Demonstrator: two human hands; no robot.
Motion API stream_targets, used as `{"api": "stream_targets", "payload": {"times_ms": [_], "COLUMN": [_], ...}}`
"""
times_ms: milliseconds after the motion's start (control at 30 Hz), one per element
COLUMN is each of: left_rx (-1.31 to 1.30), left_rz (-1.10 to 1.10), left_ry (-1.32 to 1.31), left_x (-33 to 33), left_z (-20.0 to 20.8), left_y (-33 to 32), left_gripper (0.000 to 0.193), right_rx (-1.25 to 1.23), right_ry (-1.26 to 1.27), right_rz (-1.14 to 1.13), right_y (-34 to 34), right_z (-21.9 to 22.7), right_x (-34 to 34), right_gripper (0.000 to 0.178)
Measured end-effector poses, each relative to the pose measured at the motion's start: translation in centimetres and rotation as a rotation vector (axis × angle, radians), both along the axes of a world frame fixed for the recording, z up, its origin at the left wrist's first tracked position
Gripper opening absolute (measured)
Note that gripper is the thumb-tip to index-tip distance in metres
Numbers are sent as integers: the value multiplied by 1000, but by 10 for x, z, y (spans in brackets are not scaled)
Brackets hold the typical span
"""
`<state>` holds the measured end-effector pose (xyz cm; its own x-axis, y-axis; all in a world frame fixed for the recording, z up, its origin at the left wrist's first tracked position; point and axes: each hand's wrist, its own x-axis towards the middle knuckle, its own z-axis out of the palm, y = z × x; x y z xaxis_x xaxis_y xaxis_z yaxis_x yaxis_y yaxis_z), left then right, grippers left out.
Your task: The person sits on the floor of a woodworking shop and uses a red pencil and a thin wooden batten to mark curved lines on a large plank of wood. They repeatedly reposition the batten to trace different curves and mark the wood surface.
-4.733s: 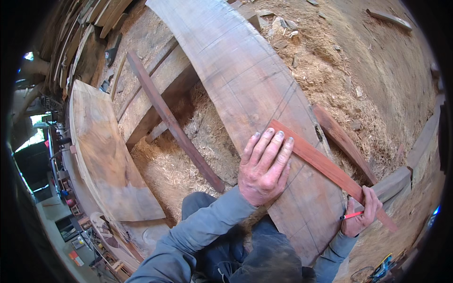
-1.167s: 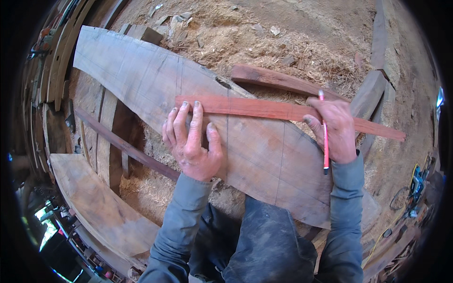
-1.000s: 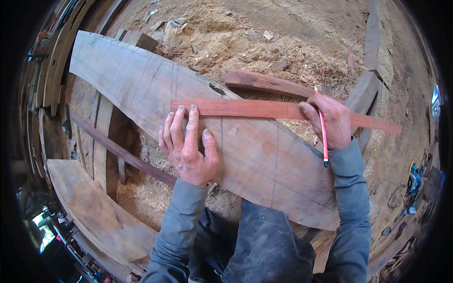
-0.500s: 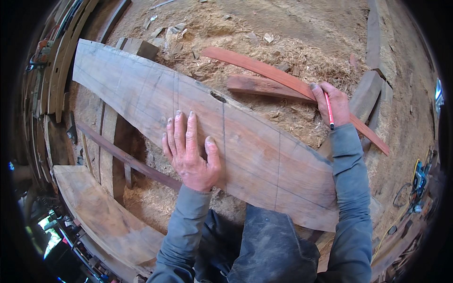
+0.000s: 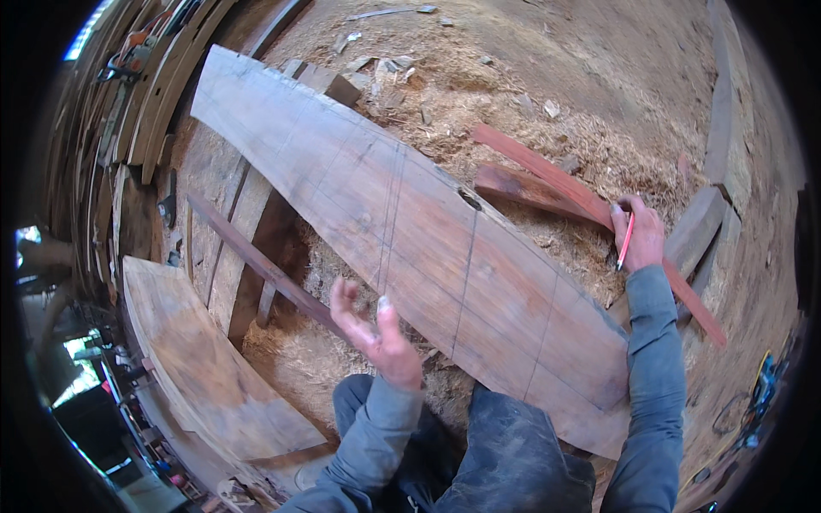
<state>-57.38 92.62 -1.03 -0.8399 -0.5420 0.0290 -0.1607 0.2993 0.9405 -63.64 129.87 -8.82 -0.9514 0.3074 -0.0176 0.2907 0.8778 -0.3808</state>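
Observation:
A broad curved wooden board [image 5: 428,248], marked with dark pencil lines and holding one knot hole, stretches from the upper left to the lower right in front of me. Just off its near edge my left hand [image 5: 385,338] is raised, fingers apart and half curled, holding nothing. Beyond the board's far edge, my right hand [image 5: 646,231] is closed round a thin reddish wooden strip [image 5: 543,175]. A red pencil [image 5: 627,240] also sits in that hand, pointing down toward me. My right forearm crosses the board's right end.
A second curved board [image 5: 205,368] lies at the lower left. A narrow dark batten [image 5: 261,265] slants toward my left hand. Beside the strip is a short reddish block [image 5: 530,190]. Timber beams [image 5: 693,227], stacked planks [image 5: 128,111], a chainsaw [image 5: 128,60] and a blue power tool [image 5: 759,398] surround me.
My left hand has lifted off the board and drawn back toward me, its fingers curling. My right hand keeps hold of the strip and pencil. The view has shifted, moving the scene rightward.

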Motion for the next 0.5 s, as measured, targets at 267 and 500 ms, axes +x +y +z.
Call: {"api": "stream_targets", "payload": {"times_ms": [267, 500], "left_rx": [1141, 1102], "left_rz": [157, 319], "left_ry": [-237, -163], "left_x": [53, 40], "left_z": [-12, -11], "left_y": [28, 63], "left_gripper": [73, 82], "right_rx": [-892, -1102], "right_ry": [-397, -734], "right_rz": [226, 256], "right_y": [-34, -20], "right_z": [17, -29], "right_x": [20, 45], "right_gripper": [31, 45]}}
